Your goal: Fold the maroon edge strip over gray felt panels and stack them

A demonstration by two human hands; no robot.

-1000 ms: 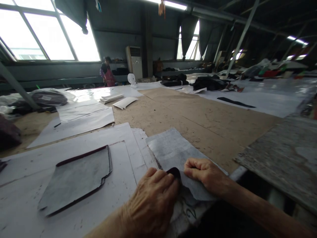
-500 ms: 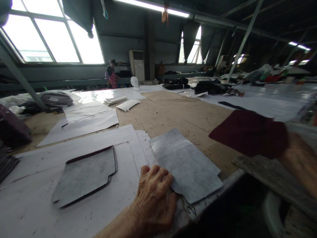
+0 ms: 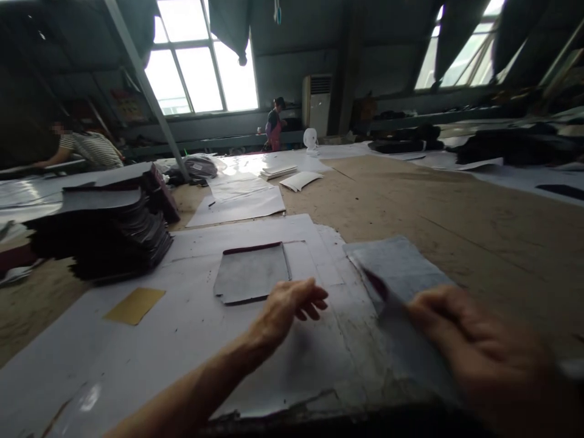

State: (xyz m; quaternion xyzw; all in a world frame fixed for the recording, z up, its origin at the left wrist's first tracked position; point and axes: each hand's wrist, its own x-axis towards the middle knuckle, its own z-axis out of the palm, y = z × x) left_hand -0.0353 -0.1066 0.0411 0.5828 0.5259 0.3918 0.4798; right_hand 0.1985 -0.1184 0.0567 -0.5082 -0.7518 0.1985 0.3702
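My left hand (image 3: pixel 298 301) hovers over the white-covered table with its fingers loosely bent and apart, holding nothing. Just behind it lies a flat grey fabric panel (image 3: pixel 253 274), with dark folded edges along its top and right side. At the right, my blurred right hand (image 3: pixel 483 353) pinches a grey-faced fabric panel (image 3: pixel 406 337); a curled corner shows its dark maroon underside. Another grey surface (image 3: pixel 401 258) lies beyond that hand on the table. Motion and the hand hide where the held panel ends.
A tall stack of dark panels (image 3: pixel 109 231) stands at left, near a yellowish card (image 3: pixel 135 305). White sheets (image 3: pixel 241 207) and a small white fan (image 3: pixel 311 140) are farther back. Dark material (image 3: pixel 515 146) lies far right. Two people are in the background, one in a pink apron (image 3: pixel 274 132).
My view has swung left. My left hand has lifted off the grey panel at the table edge. My right hand has come inward; the maroon face it showed is now mostly replaced by grey.
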